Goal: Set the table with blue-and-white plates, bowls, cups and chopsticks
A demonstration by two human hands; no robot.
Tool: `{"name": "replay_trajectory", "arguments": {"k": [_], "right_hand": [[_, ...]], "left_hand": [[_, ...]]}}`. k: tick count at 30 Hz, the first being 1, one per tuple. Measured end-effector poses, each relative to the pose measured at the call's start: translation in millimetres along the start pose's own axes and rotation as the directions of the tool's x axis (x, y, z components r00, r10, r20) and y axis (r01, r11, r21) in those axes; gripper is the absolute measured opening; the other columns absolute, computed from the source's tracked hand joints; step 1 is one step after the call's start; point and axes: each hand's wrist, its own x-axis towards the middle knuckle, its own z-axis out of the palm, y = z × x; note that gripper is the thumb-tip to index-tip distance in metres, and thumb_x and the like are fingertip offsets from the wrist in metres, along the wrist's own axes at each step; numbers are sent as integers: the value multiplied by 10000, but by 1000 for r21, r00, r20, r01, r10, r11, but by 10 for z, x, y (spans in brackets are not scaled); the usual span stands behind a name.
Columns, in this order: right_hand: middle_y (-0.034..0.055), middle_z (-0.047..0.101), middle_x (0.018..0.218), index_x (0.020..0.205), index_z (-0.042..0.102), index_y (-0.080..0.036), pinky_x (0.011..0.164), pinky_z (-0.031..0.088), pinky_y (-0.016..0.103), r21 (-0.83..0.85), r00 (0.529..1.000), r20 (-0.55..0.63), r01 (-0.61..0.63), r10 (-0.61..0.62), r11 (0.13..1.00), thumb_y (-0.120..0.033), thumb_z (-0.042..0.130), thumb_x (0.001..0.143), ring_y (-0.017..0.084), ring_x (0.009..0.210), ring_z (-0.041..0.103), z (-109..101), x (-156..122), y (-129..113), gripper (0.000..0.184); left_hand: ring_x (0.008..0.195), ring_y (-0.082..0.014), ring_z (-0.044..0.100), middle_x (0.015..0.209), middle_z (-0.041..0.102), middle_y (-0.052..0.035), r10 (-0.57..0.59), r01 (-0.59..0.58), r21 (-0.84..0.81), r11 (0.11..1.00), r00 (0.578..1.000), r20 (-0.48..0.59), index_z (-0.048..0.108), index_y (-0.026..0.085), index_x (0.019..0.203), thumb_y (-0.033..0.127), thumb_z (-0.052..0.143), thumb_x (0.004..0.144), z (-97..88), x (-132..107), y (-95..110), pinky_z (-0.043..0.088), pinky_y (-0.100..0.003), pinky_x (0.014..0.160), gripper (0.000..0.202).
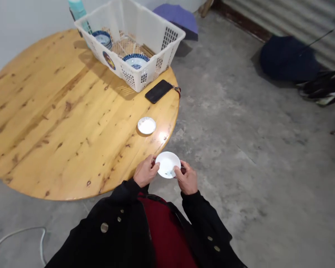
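I hold a small white saucer in both hands, just off the near right edge of the round wooden table. My left hand pinches its left rim and my right hand pinches its right rim. A second small white saucer lies on the table a little beyond the held one. Farther back stands a white plastic basket with blue-patterned bowls inside.
A black phone with a strap lies by the basket near the table's right edge. A teal bottle stands behind the basket. A dark umbrella lies on the concrete floor at right. A white cable runs at lower left.
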Motion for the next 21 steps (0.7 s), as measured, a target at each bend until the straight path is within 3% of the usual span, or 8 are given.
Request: {"name": "replay_trajectory", "arguments": {"k": [9,16,21], "right_hand": [[86,698,911,1071,717,-134,688,536,335,-22,986,105,136,-133,991,-404,504,797,183,673,594,251,1031,-434,439],[103,681,928,1080,722,-123,781,525,361,-89,931,234,307,-280,947,-388,475,847,198,722,606,460,1579,-622,431],[117,640,963,1146,713,-118,815,520,348,-143,871,350,414,-346,899,-412,447,917,217,811,618,547,1911,-690,459]], "left_hand": [[793,-158,607,931,692,-50,-1,-5,-23,1000,973,-233,622,160,1146,328,427,949,-321,607,108,450,-260,724,324],[872,-201,634,938,696,-75,-131,204,154,967,913,-388,653,155,1153,246,420,959,-420,950,154,449,-295,811,317],[961,-229,633,1015,697,-98,-216,328,167,930,853,-475,643,163,1226,234,406,963,-420,1141,175,455,-308,852,361]]}}
